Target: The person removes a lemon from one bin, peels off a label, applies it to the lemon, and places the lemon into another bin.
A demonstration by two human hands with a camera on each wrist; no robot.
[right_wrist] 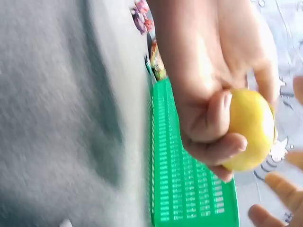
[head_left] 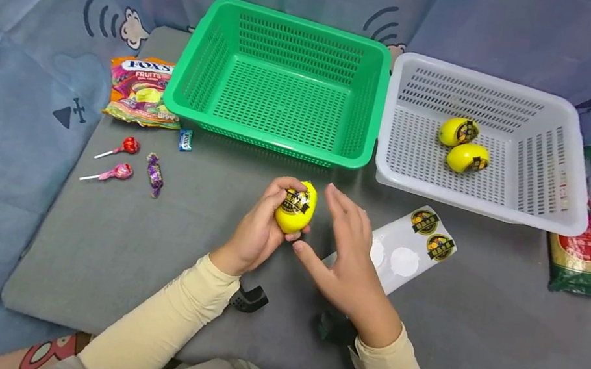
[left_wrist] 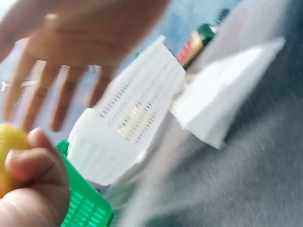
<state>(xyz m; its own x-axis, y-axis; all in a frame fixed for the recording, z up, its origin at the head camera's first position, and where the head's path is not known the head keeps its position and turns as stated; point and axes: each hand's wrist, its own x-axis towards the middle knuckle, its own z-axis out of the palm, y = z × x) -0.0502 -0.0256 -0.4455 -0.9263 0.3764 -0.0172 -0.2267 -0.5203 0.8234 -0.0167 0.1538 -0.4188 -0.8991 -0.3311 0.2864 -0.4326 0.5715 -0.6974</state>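
Here, yellow lemon upright, long axis vertical, cupped in curled left hand above the grey mat; right hand just beside, fingers straight and spread, holding nothing.

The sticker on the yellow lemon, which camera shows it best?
The head view: the sticker faces up on the lemon that the left hand holds. The left wrist view shows only a blurred yellow edge; the right wrist view shows the lemon's plain side.

Grey table — baskets, sweets, sticker sheet.
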